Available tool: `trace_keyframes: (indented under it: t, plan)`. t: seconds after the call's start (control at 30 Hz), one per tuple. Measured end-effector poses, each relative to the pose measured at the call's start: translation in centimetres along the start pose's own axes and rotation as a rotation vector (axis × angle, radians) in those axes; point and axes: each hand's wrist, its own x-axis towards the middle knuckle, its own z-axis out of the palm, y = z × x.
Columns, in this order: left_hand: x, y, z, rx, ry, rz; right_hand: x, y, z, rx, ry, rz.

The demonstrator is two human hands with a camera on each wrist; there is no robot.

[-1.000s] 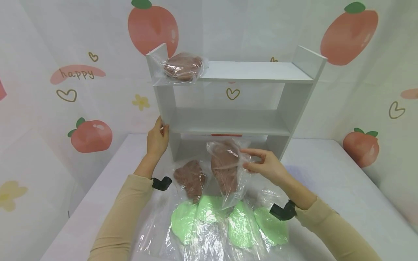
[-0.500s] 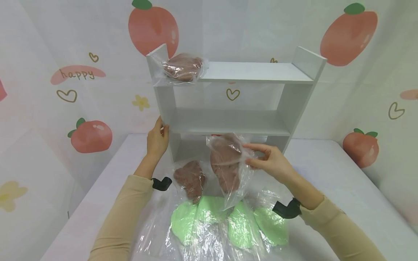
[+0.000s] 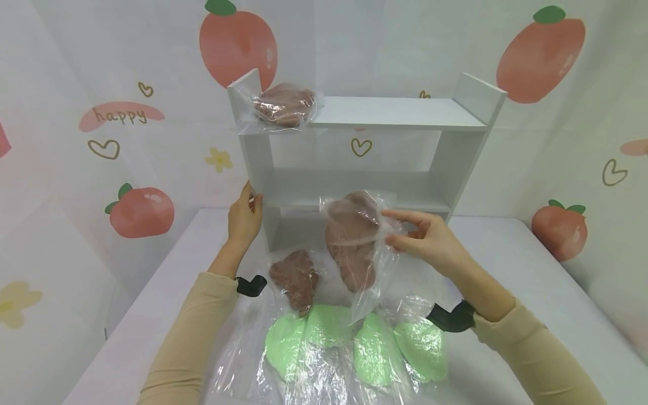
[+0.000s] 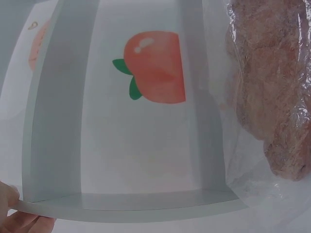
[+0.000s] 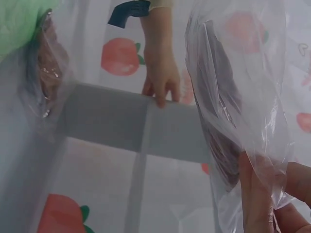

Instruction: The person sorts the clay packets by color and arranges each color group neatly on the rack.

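Observation:
My right hand pinches the right edge of a clear plastic bag with a brown, meat-like piece inside. That bag hangs in front of the white shelf's lower part, and the right wrist view shows fingers on the loose plastic. My left hand grips the left side panel of the white shelf, thumb and fingers on either side of its edge. A second bagged brown piece lies on the table before the shelf. Another bagged brown piece rests on the top board, at its left end.
Several bagged light-green flat pieces lie side by side at the near edge of the table. The shelf's middle board spans between the side panels. Behind it hangs a fruit-printed backdrop.
My right hand has raised the bagged brown piece, which now overlaps the middle board's front edge. The hand also shifted slightly right. My left hand stays on the side panel.

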Motion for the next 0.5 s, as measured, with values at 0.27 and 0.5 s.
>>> trace_keyframes:
  t: [0.27, 0.5]
  plan:
    - [0.0, 0.0, 0.0, -0.004, -0.003, -0.010, -0.1, -1.9, -1.1, 0.022, 0.020, -0.044]
    - [0.1, -0.1, 0.0, 0.001, -0.010, -0.025, 0.2, -3.3, -1.9, 0.127, 0.026, -0.132]
